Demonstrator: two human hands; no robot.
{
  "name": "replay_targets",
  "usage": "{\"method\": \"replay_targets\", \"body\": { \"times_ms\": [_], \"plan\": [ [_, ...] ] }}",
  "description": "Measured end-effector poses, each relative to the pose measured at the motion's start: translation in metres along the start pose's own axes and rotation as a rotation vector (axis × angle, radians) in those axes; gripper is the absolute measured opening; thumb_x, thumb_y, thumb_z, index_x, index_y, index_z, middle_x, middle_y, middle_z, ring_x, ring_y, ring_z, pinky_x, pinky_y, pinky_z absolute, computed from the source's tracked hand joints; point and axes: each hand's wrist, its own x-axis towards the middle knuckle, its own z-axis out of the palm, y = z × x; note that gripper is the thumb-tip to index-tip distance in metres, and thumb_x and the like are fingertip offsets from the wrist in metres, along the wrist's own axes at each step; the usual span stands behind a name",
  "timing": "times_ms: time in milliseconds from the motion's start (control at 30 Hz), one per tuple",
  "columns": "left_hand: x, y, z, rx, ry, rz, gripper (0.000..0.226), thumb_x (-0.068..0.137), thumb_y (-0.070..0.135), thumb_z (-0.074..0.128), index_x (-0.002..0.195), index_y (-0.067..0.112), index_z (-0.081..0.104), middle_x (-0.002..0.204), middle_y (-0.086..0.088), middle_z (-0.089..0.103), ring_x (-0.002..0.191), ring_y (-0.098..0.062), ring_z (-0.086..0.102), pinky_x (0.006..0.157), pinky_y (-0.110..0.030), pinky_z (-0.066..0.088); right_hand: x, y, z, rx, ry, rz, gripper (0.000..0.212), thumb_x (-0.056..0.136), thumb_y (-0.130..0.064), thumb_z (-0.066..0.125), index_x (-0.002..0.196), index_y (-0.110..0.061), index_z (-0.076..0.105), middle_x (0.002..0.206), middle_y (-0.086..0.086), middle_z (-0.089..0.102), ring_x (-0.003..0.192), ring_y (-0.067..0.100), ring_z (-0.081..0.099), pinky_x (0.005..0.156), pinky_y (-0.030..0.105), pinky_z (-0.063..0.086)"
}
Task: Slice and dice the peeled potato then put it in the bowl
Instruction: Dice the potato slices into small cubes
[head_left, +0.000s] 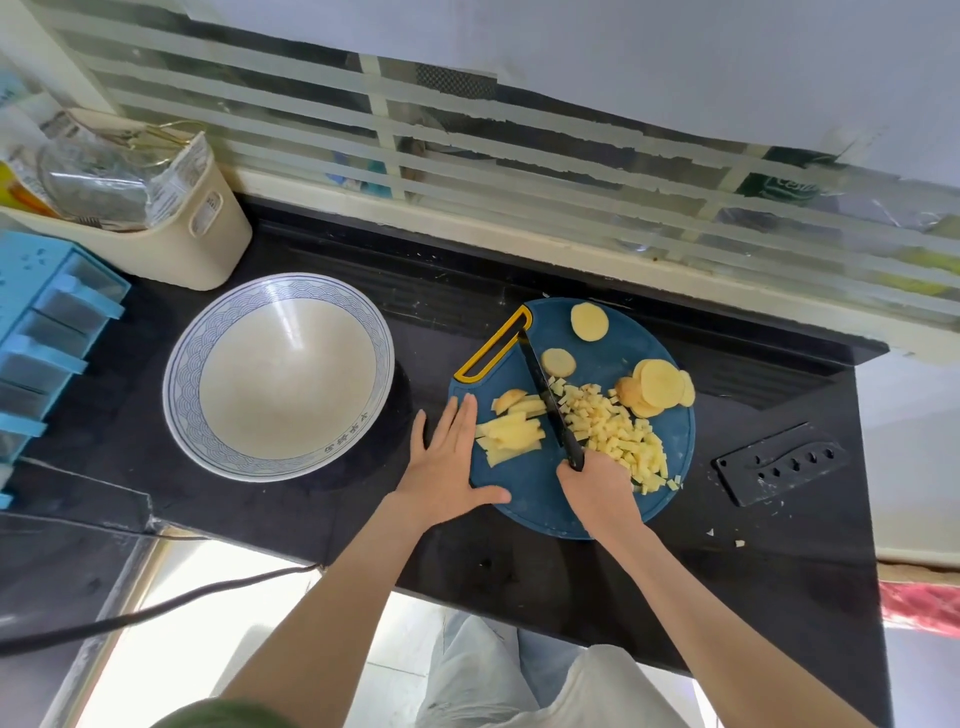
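Note:
A round blue cutting board (530, 493) lies on the black counter. On it are potato strips (511, 434) at the left, a heap of diced potato (615, 434) in the middle, and round slices (657, 389) at the right and back. My right hand (600, 491) grips the handle of a black knife (548, 392), whose blade lies between the strips and the dice. My left hand (449, 465) rests flat with straight fingers on the board's left edge, beside the strips. A large white bowl (187, 364) with a blue patterned rim stands empty to the left.
A black knife sheath (779, 462) lies right of the board, with a few stray potato bits (737, 543) near it. A cream basket (171, 244) and a blue drawer rack (47, 332) stand at the left. The counter's front edge runs close to my body.

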Motion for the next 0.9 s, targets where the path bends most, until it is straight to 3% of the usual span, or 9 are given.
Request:
{"method": "replay_targets", "body": {
  "times_ms": [67, 167, 300, 467, 567, 700, 900],
  "plan": [
    [0.003, 0.008, 0.004, -0.025, 0.061, -0.041, 0.098, 0.072, 0.084, -0.01, 0.134, 0.014, -0.038, 0.154, -0.002, -0.029, 0.14, -0.014, -0.03, 0.108, -0.047, -0.023, -0.001, -0.001, 0.002, -0.017, -0.007, -0.018, 0.023, 0.095, -0.02, 0.048, 0.074, -0.011, 0.05, 0.06, 0.0, 0.045, 0.051, 0.013, 0.042, 0.048, 0.026, 0.033],
    [0.007, 0.026, 0.009, -0.207, 0.154, -0.139, 0.071, 0.093, 0.058, -0.004, 0.14, 0.011, -0.032, 0.159, -0.003, -0.02, 0.144, -0.013, -0.024, 0.108, -0.045, -0.025, -0.003, -0.003, 0.005, -0.047, -0.02, -0.045, 0.024, 0.095, -0.02, 0.048, 0.072, -0.011, 0.05, 0.061, 0.0, 0.046, 0.055, 0.014, 0.045, 0.051, 0.028, 0.035],
    [0.017, 0.046, 0.014, -0.416, 0.218, -0.213, 0.073, 0.088, 0.055, -0.008, 0.144, 0.013, -0.028, 0.159, -0.001, -0.019, 0.145, -0.01, -0.02, 0.108, -0.043, -0.028, -0.003, -0.004, 0.007, -0.024, -0.014, -0.024, 0.026, 0.095, -0.02, 0.048, 0.071, -0.012, 0.05, 0.061, 0.0, 0.046, 0.054, 0.014, 0.044, 0.051, 0.027, 0.034],
    [0.02, 0.041, 0.012, -0.494, 0.283, -0.145, 0.069, 0.092, 0.051, -0.002, 0.152, 0.018, -0.011, 0.161, 0.006, -0.003, 0.145, -0.006, -0.016, 0.107, -0.04, -0.029, -0.002, -0.005, 0.0, 0.035, -0.016, -0.01, 0.025, 0.095, -0.021, 0.048, 0.072, -0.011, 0.048, 0.059, 0.0, 0.042, 0.049, 0.013, 0.041, 0.049, 0.03, 0.036],
    [0.023, 0.033, 0.003, -0.591, 0.303, -0.091, 0.063, 0.098, 0.051, 0.004, 0.154, 0.021, 0.014, 0.159, 0.006, 0.016, 0.146, -0.005, -0.002, 0.114, -0.041, -0.02, -0.002, -0.008, 0.001, 0.04, -0.035, 0.001, 0.022, 0.094, -0.021, 0.048, 0.074, -0.012, 0.048, 0.059, 0.001, 0.043, 0.048, 0.016, 0.042, 0.049, 0.03, 0.038],
    [0.03, 0.027, -0.009, -0.614, 0.325, -0.057, 0.047, 0.104, 0.037, 0.019, 0.144, 0.022, 0.04, 0.149, 0.006, 0.04, 0.143, -0.004, 0.019, 0.113, -0.03, -0.004, -0.005, -0.009, 0.008, 0.033, -0.035, -0.019, 0.027, 0.093, -0.02, 0.049, 0.067, -0.014, 0.042, 0.058, 0.001, 0.042, 0.047, 0.017, 0.042, 0.048, 0.03, 0.036],
    [0.037, 0.02, -0.015, -0.497, 0.274, -0.016, 0.039, 0.105, 0.03, 0.026, 0.137, 0.026, 0.049, 0.142, 0.009, 0.047, 0.14, -0.004, 0.023, 0.108, -0.028, 0.003, -0.004, -0.011, 0.006, 0.067, -0.048, -0.008, 0.026, 0.093, -0.02, 0.048, 0.068, -0.014, 0.043, 0.058, 0.001, 0.041, 0.047, 0.016, 0.04, 0.047, 0.03, 0.035]
  ]
}}
